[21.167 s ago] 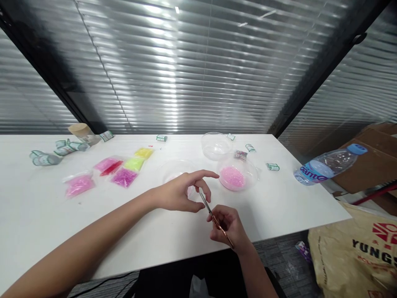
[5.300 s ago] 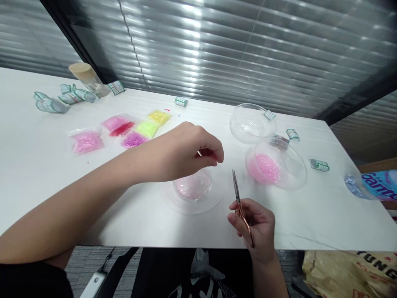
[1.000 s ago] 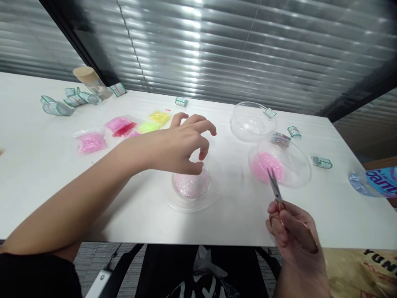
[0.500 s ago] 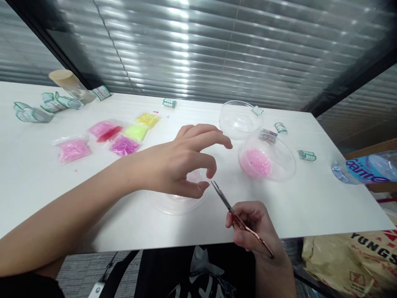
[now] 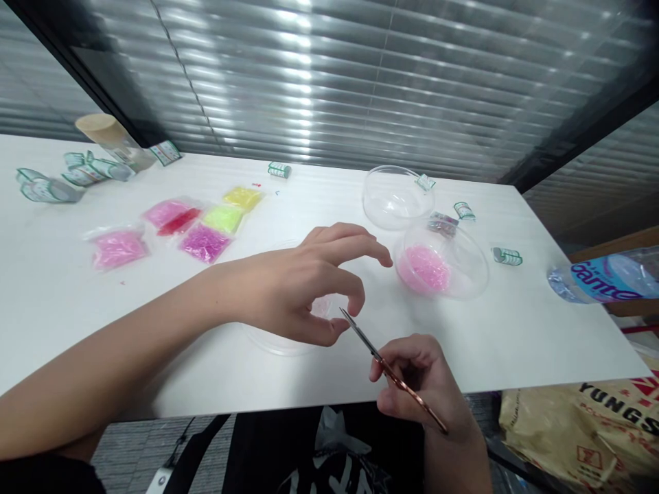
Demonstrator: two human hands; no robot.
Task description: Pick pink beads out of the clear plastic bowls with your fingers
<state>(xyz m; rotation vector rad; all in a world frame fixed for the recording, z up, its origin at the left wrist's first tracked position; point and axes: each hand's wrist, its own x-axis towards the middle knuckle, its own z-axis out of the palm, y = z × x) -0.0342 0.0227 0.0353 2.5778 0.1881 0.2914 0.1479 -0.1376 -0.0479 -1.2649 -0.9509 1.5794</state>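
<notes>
On the white tabletop (image 5: 51, 302), far left, a cork-topped jar (image 5: 110, 140) lies beside several small green-printed rolls (image 5: 46, 189); I count about five there, though they overlap. Next come five bead bags (image 5: 118, 247): three pink, one red-pink tucked under, plus two yellow-green ones, so six if the red one is separate. The left hand (image 5: 303, 288) hovers over a shallow clear dish (image 5: 283, 339), thumb and forefinger pinched close as if on something tiny; whether anything is in the pinch cannot be told. The right hand (image 5: 419, 387) grips copper-coloured scissors (image 5: 388, 370), blades nearly together, tips just beside the left thumb. That closeness is the risk: a slip could nick the thumb, or a small piece could spring off and be lost on the tabletop. A knock from either wrist could also tip the dish. Further right sit two clear bowls, one empty (image 5: 396, 199), one with pink beads (image 5: 443, 264), touching each other. Four more rolls lie scattered around them, and one water bottle (image 5: 602, 278) lies at the right edge.
</notes>
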